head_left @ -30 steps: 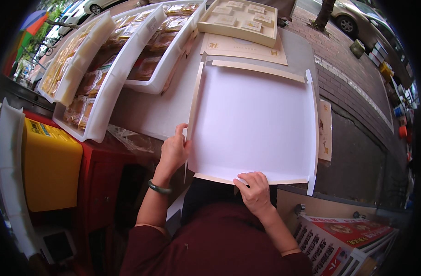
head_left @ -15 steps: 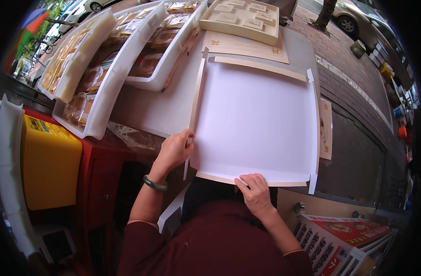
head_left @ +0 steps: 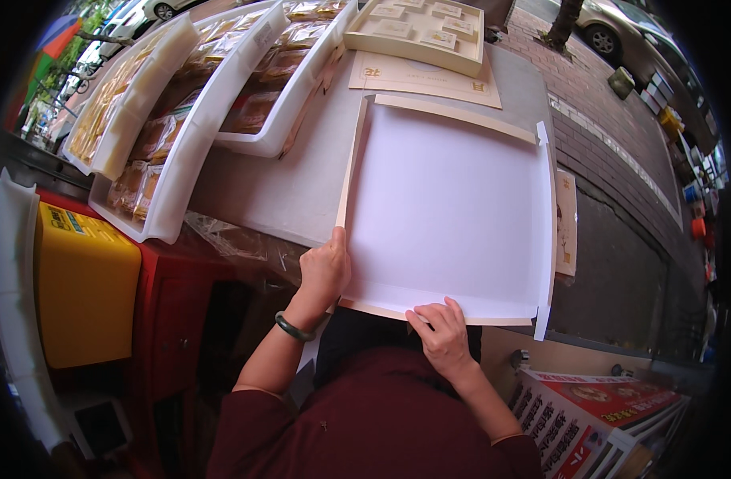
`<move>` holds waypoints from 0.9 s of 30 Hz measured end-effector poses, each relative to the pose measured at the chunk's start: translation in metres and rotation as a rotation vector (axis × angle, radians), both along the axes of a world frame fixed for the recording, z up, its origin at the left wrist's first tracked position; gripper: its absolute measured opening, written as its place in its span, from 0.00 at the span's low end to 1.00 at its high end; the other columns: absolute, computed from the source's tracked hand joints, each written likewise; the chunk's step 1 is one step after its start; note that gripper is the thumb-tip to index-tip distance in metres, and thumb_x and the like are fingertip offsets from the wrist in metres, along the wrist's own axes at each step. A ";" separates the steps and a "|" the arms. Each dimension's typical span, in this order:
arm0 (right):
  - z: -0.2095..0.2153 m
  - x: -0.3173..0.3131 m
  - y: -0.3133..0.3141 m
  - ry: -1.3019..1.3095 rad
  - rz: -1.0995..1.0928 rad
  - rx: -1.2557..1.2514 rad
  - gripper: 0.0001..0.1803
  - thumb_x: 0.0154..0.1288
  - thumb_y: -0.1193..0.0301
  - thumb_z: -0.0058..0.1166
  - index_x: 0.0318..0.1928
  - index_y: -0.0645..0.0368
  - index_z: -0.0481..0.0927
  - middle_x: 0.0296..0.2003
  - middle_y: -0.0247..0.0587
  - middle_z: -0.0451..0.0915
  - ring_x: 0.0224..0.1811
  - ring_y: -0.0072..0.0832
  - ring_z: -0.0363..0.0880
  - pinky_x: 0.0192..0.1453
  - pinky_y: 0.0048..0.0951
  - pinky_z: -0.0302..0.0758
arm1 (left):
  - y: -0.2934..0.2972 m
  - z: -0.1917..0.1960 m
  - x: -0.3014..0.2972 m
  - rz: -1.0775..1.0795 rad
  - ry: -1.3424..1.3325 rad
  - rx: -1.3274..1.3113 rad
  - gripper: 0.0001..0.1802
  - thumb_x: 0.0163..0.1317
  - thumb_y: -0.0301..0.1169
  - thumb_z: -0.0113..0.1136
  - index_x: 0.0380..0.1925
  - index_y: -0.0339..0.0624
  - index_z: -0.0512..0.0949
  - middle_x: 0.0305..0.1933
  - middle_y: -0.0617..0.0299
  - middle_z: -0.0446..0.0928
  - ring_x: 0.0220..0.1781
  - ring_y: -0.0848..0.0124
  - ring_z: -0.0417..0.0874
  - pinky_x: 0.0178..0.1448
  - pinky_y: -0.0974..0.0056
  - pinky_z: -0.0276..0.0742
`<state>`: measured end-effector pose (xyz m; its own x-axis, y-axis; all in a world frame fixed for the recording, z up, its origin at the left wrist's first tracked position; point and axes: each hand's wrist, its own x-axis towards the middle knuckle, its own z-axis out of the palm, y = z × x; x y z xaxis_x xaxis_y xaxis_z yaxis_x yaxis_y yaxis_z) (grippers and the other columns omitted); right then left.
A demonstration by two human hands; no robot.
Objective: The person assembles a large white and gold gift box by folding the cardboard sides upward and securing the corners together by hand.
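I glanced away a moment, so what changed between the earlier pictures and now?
The left hand moved right and grips the left wall of the paperboard box; that wall swung inward. The right hand stayed on the near wall; the white plastic trays stayed put.

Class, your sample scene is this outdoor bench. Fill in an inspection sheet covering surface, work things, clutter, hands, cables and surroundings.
Surface: grey table, with the box overhanging its near edge.
Work things: box, white inside, with low walls; loose flaps at its right corners.
Clutter: white trays of wrapped food at left; beige tray of small flat pieces at the far end, beside a printed card.
Hands: left hand closed on the box's left wall; right hand holding its near edge.
Cables: nothing seen.
Surroundings: yellow bin and red cabinet at left; car beyond brick paving.
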<state>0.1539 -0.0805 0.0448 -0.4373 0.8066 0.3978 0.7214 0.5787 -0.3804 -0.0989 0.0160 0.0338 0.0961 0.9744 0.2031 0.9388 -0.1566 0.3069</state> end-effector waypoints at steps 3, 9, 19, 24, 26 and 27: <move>-0.001 0.000 -0.001 0.003 -0.008 0.006 0.19 0.55 0.83 0.57 0.47 0.55 0.87 0.43 0.34 0.81 0.46 0.32 0.81 0.65 0.52 0.72 | 0.003 0.003 -0.003 -0.038 -0.042 -0.038 0.09 0.65 0.26 0.54 0.42 0.40 0.66 0.23 0.48 0.79 0.24 0.43 0.81 0.28 0.43 0.76; -0.003 -0.001 -0.001 -0.009 -0.019 0.028 0.17 0.58 0.80 0.57 0.47 0.55 0.87 0.43 0.33 0.82 0.45 0.30 0.81 0.66 0.53 0.71 | -0.005 0.004 -0.006 -0.095 -0.097 0.021 0.13 0.66 0.29 0.60 0.49 0.39 0.74 0.34 0.46 0.83 0.31 0.46 0.85 0.32 0.48 0.81; -0.003 0.000 -0.001 -0.004 -0.016 0.036 0.17 0.58 0.80 0.58 0.47 0.55 0.86 0.43 0.33 0.82 0.46 0.30 0.81 0.67 0.54 0.70 | -0.007 0.010 -0.012 -0.146 -0.075 0.094 0.23 0.53 0.22 0.61 0.52 0.36 0.75 0.33 0.47 0.83 0.28 0.48 0.85 0.31 0.49 0.81; -0.007 -0.001 -0.003 -0.021 -0.010 0.039 0.17 0.58 0.80 0.58 0.48 0.55 0.86 0.44 0.33 0.81 0.47 0.30 0.80 0.67 0.55 0.70 | 0.000 -0.002 -0.015 -0.150 -0.059 0.039 0.22 0.54 0.23 0.62 0.50 0.38 0.69 0.24 0.51 0.79 0.25 0.49 0.83 0.29 0.49 0.79; -0.006 -0.001 -0.003 -0.043 -0.003 0.038 0.18 0.57 0.79 0.58 0.49 0.55 0.86 0.46 0.34 0.81 0.48 0.30 0.80 0.67 0.56 0.69 | 0.001 -0.004 -0.018 -0.136 -0.150 -0.026 0.21 0.55 0.23 0.62 0.48 0.39 0.68 0.22 0.53 0.78 0.24 0.50 0.82 0.30 0.50 0.78; -0.003 -0.002 -0.003 -0.059 0.006 0.037 0.18 0.57 0.79 0.58 0.49 0.55 0.86 0.47 0.34 0.81 0.49 0.30 0.80 0.67 0.57 0.69 | 0.001 -0.005 -0.019 -0.128 -0.195 -0.058 0.20 0.56 0.23 0.62 0.48 0.40 0.68 0.21 0.54 0.77 0.24 0.50 0.82 0.30 0.50 0.78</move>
<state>0.1523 -0.0837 0.0421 -0.4654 0.7891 0.4009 0.7384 0.5959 -0.3158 -0.1184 0.0168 0.0292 0.1836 0.9675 0.1740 0.8346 -0.2470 0.4924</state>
